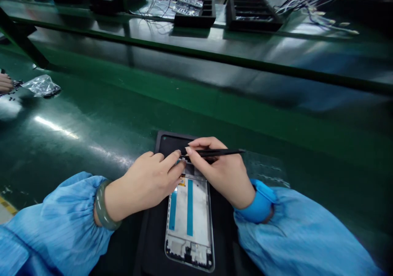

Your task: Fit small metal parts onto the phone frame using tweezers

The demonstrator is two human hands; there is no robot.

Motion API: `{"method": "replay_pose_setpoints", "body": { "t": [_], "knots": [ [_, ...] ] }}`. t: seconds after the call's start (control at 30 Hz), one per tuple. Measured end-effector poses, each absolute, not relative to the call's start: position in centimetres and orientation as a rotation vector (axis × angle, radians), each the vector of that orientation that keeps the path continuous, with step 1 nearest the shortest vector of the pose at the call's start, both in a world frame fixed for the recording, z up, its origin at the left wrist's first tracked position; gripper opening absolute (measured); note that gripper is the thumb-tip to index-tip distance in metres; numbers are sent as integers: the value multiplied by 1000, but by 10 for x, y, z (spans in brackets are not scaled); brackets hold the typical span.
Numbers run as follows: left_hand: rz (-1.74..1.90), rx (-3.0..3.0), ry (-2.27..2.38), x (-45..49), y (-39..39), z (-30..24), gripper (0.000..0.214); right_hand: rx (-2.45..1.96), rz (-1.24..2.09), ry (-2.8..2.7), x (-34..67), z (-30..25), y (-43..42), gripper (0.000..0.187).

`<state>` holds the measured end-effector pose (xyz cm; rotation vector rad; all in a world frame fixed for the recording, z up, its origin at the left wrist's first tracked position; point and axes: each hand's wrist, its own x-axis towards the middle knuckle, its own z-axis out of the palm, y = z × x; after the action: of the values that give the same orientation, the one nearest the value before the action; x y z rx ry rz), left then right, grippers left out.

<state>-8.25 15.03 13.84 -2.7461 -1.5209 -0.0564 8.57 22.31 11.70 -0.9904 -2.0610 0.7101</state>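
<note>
An open phone frame (190,227), white inside with two blue strips, lies on a black mat (153,235) in front of me. My right hand (221,171) is closed on black tweezers (215,152), whose tips point left at the top of the frame. My left hand (150,179) rests on the frame's upper left corner, its fingers drawn together and pinched near the tweezer tips. Whatever sits between those fingertips is too small to make out. Both arms wear blue sleeves, and a grey-green bangle sits on my left wrist.
A crumpled clear plastic bag (41,85) with small dark parts lies on the green bench (92,116) at the far left, beside another person's fingers (4,83). Black compartment trays (196,12) and white cables (319,18) stand on the far shelf.
</note>
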Motion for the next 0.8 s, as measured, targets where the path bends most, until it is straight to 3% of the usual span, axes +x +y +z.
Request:
{"method": "replay_pose_setpoints", "body": {
  "t": [0.37,0.53,0.8],
  "knots": [
    [-61,-2760,-1559,-84,152,139,34,-1085,762,-1951,88,117,221,4],
    [-62,-2725,-1525,-84,151,139,34,-962,603,-2098,85,119,221,7],
    [-104,-2732,-1524,-84,151,137,35,-1014,870,-1963,86,116,226,9]
  ]
}}
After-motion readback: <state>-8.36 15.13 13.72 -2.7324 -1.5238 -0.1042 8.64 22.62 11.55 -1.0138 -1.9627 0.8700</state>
